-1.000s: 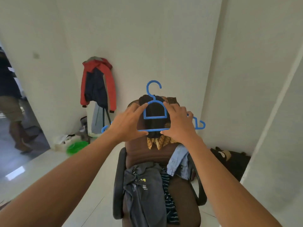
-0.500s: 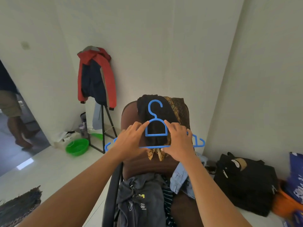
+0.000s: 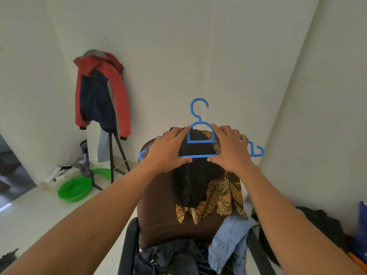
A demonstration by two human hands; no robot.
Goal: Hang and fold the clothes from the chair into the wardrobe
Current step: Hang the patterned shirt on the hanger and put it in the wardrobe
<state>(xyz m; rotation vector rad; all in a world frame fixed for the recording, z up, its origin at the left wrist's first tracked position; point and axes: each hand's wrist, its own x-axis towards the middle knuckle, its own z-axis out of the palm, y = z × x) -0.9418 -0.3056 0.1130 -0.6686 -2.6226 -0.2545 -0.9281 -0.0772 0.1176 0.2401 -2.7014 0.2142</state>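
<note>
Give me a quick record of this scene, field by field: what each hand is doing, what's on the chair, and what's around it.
left hand: grips the blue hanger, thumb under its bar
right hand: grips the same hanger on the other side
hanger pose: upright, hook up, bare
chair back: black garment draped over a patterned brown cloth
chair seat: light denim garment, dark clothes
background: red jacket on a stand, green basin on the floor
</note>
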